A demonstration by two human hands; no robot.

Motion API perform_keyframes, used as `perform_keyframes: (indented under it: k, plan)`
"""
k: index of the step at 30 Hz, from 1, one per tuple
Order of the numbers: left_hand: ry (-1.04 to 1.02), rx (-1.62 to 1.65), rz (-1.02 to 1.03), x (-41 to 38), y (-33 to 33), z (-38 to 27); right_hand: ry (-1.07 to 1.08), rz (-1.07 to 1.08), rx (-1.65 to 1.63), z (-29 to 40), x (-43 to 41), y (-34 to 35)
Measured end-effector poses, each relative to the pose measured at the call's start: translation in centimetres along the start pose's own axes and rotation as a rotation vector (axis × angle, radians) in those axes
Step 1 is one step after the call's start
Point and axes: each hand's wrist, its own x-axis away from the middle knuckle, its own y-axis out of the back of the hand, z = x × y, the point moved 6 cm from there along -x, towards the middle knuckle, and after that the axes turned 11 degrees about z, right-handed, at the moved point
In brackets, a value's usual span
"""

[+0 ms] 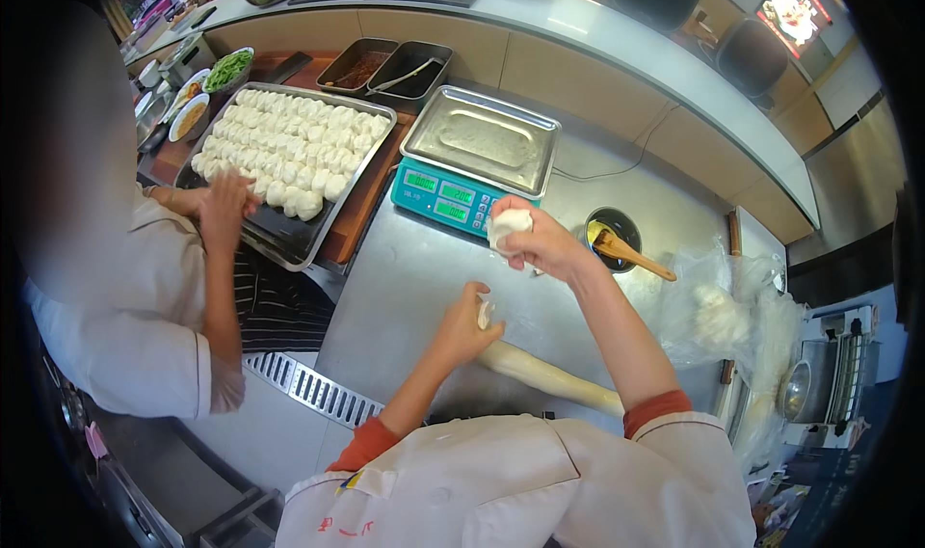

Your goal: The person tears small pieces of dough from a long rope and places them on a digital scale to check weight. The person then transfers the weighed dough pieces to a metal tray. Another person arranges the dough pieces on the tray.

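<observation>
My right hand (545,241) holds a torn lump of white dough (511,230) in front of the digital scale (455,201). Lower and to the left, my left hand (462,324) curls around dough, and a pale end (485,315) shows between thumb and fingers. A long, smooth dough rope (553,378) runs from beneath this hand along the steel table (426,266) towards my body. The hand hides whether the pale end joins the rope. On the scale sits a bare steel tray (480,139).
At left, a co-worker's hands (224,204) are over a tray (307,255) of dough balls (289,143) in rows. A pot (614,223) with a wooden-handled brush (632,251) stands right. Plastic-wrapped dough (723,317) lies beyond my right arm. Two metal containers (412,78) stand behind.
</observation>
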Motion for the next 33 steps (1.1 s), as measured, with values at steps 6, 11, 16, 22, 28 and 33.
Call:
perform_keyframes:
  k: [6, 11, 16, 22, 28, 33]
  plan:
    - [-0.041, -0.192, -0.089, 2.7, 0.8, 3.5, -0.015, -0.270, 0.583, 2.5, -6.3, 7.7]
    - [0.147, -0.082, -0.042, 3.4, 0.3, 3.4, 0.207, -0.553, 1.345, 5.7, -11.2, 11.1]
    - [0.235, 0.010, -0.058, 4.2, 0.9, 3.1, 0.026, -0.673, 1.507, 4.1, -13.9, 11.1]
    - [0.114, 0.090, -0.170, 5.2, 0.0, 6.0, 0.269, -0.899, 1.575, 5.8, -11.5, 10.2]
    - [0.009, 0.001, -0.064, 4.7, -1.3, 3.7, 0.121, 0.022, 1.023, -1.3, -1.9, 1.6]
    - [0.031, 0.028, -0.059, 3.4, -2.9, 3.5, 0.005, 0.145, 0.907, -8.9, 5.0, -3.3]
